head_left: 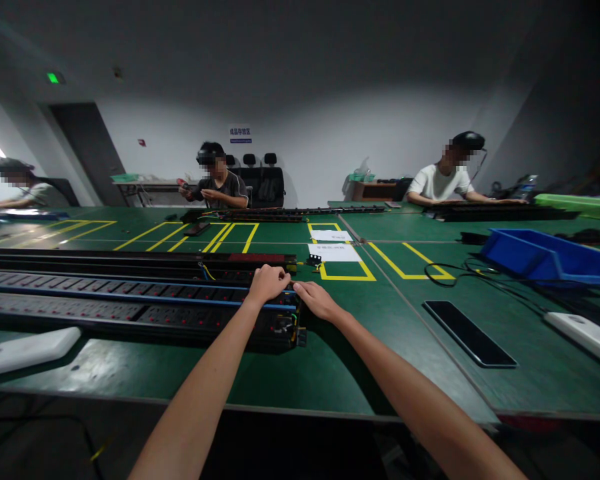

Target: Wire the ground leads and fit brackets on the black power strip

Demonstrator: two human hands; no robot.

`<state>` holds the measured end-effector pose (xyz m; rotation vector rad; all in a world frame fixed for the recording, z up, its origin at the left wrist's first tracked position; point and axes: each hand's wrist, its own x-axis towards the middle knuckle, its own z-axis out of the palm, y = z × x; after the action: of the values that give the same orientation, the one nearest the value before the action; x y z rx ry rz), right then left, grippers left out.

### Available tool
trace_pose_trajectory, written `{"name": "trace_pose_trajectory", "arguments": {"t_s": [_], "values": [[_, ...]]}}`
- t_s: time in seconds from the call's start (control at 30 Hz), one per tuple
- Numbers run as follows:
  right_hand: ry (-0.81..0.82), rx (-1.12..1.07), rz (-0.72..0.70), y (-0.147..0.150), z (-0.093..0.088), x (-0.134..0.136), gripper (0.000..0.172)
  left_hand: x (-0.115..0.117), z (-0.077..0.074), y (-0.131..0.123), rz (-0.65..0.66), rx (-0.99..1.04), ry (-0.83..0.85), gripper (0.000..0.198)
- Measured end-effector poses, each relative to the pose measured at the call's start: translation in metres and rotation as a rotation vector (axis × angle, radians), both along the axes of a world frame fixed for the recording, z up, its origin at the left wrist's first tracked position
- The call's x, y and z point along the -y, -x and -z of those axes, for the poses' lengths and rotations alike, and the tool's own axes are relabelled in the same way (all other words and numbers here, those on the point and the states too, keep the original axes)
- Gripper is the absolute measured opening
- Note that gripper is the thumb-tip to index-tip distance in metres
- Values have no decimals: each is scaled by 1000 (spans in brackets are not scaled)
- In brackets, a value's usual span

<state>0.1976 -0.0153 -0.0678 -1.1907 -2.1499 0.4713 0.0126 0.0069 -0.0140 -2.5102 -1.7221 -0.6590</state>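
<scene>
Several long black power strips lie side by side across the green table, their right ends near the middle. My left hand rests curled on the right end of the strips, fingers closed on something small I cannot make out. My right hand sits just beside it, fingers pinched at the same end, touching the strip's edge by a blue wire. Coloured wires poke out of the open end of the nearest strip.
A white block lies at front left and another white block at right. A black flat panel, a black cable and a blue bin lie to the right. Paper sheets sit inside yellow tape marks. Three people work across the table.
</scene>
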Motion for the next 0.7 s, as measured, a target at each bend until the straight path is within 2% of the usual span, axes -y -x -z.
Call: {"name": "trace_pose_trajectory", "arguments": {"t_s": [0.7], "values": [[3,0,8,1,-1,1,59,-1,0,0,-7,0,13,33]]}}
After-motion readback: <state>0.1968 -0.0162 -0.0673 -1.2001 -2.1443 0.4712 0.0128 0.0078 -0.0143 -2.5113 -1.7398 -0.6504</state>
